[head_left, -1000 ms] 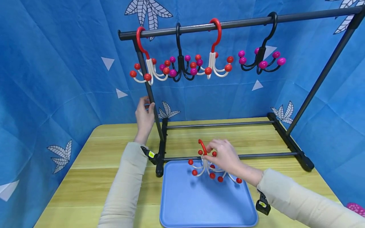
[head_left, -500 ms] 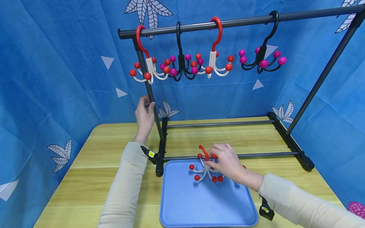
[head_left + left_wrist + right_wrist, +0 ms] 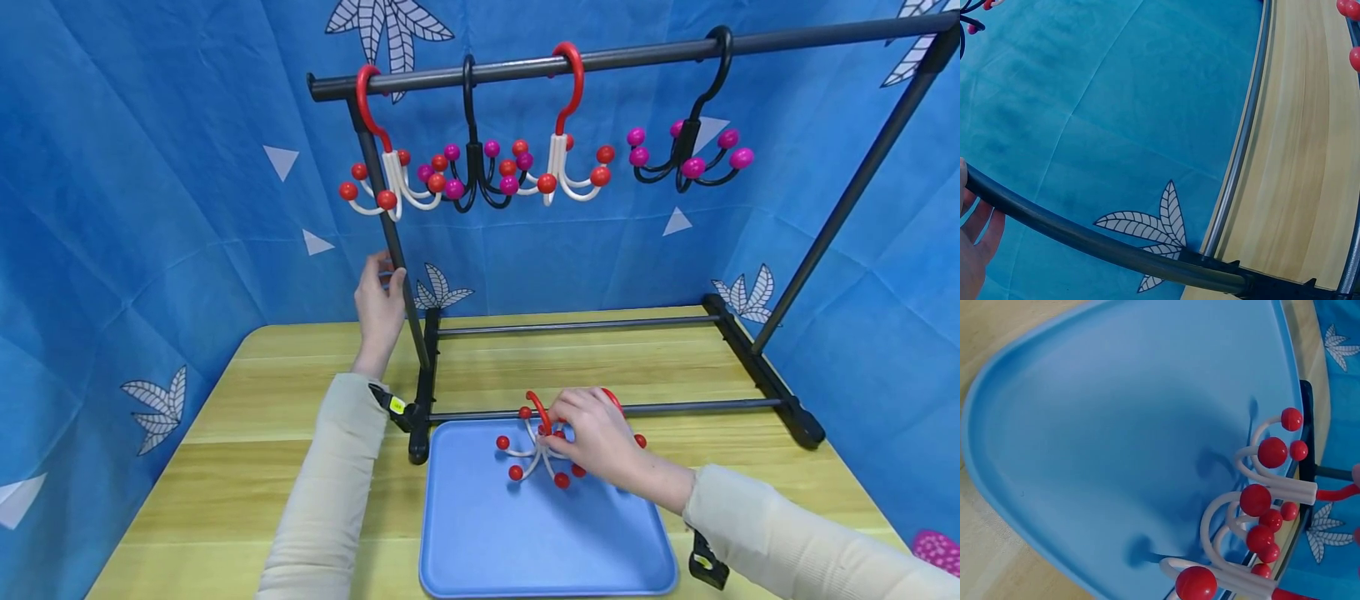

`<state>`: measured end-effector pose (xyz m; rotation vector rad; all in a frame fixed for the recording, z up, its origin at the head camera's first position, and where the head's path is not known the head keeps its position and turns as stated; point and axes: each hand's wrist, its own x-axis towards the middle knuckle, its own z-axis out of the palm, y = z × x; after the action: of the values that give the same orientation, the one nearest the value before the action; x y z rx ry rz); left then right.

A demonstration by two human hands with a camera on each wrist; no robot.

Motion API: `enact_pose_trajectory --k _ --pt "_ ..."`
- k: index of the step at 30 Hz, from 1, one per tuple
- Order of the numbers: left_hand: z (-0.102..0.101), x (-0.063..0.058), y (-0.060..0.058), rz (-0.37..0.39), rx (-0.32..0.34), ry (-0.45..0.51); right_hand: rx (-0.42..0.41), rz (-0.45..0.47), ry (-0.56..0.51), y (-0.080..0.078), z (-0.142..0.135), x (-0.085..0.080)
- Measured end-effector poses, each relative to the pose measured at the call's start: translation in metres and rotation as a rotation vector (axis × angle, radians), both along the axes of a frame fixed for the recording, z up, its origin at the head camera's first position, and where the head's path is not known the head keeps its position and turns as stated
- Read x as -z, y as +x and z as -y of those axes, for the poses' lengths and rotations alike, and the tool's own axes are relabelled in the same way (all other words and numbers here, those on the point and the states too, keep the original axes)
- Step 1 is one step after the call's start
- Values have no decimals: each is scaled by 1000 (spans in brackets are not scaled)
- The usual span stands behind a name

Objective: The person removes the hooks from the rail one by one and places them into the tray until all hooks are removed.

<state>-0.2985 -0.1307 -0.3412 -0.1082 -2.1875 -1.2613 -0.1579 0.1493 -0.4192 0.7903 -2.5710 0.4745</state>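
My left hand (image 3: 380, 306) grips the rack's left upright (image 3: 415, 321), the thumb in front and the fingers behind. Over the back of the blue tray (image 3: 480, 542), my right hand (image 3: 596, 435) pinches a hanging claw hook (image 3: 538, 407) at its red stem. White curved arms tipped with red balls spread below the fingers. A second red-and-white claw hook (image 3: 612, 401) stands just behind this hand and is mostly hidden in the head view. In the right wrist view both the held claw hook (image 3: 1294, 489) and the second claw hook (image 3: 1241, 579) show close together.
Along the rack's top bar (image 3: 637, 60) hang two red-and-white claw hooks (image 3: 558, 162) and two black ones (image 3: 686, 154) with pink balls. A low front crossbar (image 3: 705, 407) runs behind the tray. Blue cloth (image 3: 165, 208) surrounds the wooden table (image 3: 247, 467).
My right hand has come down and slightly right, lowering the claw hook toward the tray. The second hook's red top now shows behind it. The left hand keeps its place on the upright.
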Motion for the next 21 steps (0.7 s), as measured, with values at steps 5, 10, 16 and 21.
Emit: enact_pose_trajectory --k 5,10,16,21 --pt "0 1 -1 -1 7 10 -2 -30 59 2 -1 -1" --pt "1 3 -1 3 6 12 -2 -23 49 2 -4 -1" --pt "1 2 -1 -2 5 7 -62 -89 -50 -6 -15 -19" --pt "0 2 -1 -10 -2 0 -87 -162 -83 -18 -28 -43"
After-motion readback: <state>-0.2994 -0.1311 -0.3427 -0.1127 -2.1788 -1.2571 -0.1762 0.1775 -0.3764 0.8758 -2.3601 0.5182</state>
